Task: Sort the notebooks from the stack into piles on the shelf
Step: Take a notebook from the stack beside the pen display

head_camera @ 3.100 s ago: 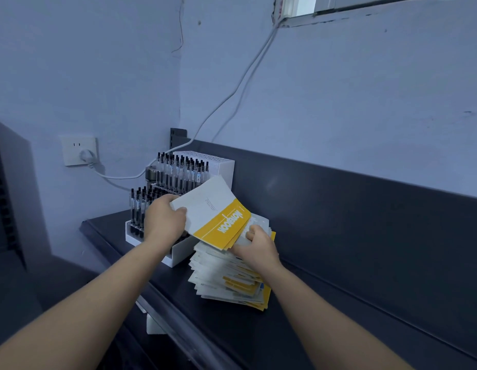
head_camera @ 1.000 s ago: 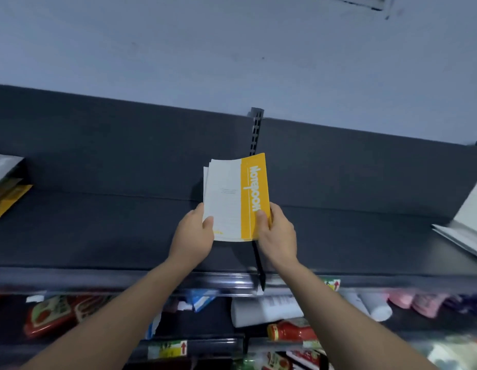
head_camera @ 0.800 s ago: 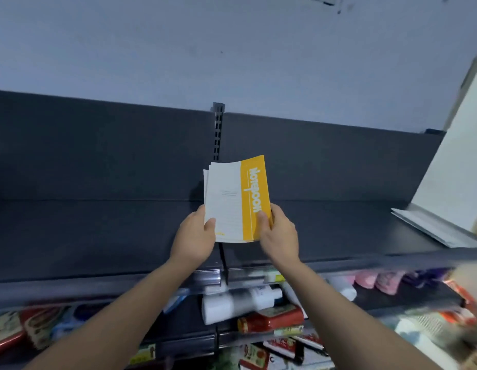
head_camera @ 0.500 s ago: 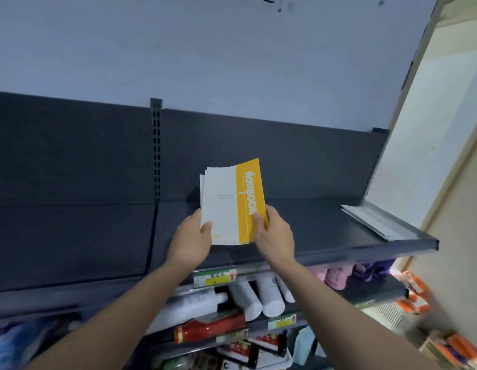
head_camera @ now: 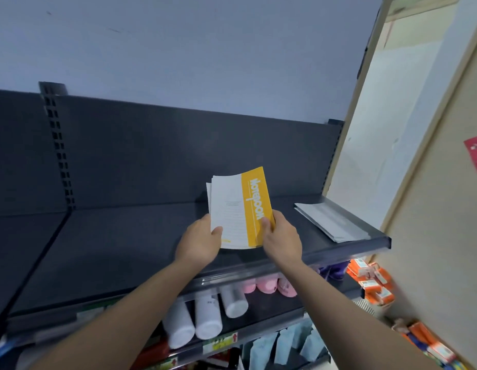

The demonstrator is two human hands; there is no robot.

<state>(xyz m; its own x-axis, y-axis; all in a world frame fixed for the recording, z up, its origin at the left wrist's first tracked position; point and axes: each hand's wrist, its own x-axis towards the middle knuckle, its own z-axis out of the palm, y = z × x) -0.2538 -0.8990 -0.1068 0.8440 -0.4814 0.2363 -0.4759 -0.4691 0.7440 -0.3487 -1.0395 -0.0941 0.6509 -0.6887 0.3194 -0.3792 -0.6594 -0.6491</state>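
Note:
I hold a small bundle of white-and-yellow notebooks (head_camera: pixel 238 209) above the dark top shelf (head_camera: pixel 125 241), tilted up toward me. My left hand (head_camera: pixel 201 243) grips the white lower left corner. My right hand (head_camera: pixel 281 239) grips the yellow lower right edge, thumb on the cover. A flat pile of pale notebooks (head_camera: pixel 330 222) lies at the shelf's far right end, apart from my bundle. The stack the notebooks came from is out of view.
A slotted upright (head_camera: pixel 58 148) divides the shelf's back panel at left. A beige wall panel (head_camera: pixel 418 182) closes the right side. Below are white bottles (head_camera: pixel 205 316), pink items (head_camera: pixel 266 284) and orange boxes (head_camera: pixel 370 281).
I have carried the bundle from the stack by the pen display rightward along the shelf. In the last second the view swung right, bringing the right-end pile and wall closer.

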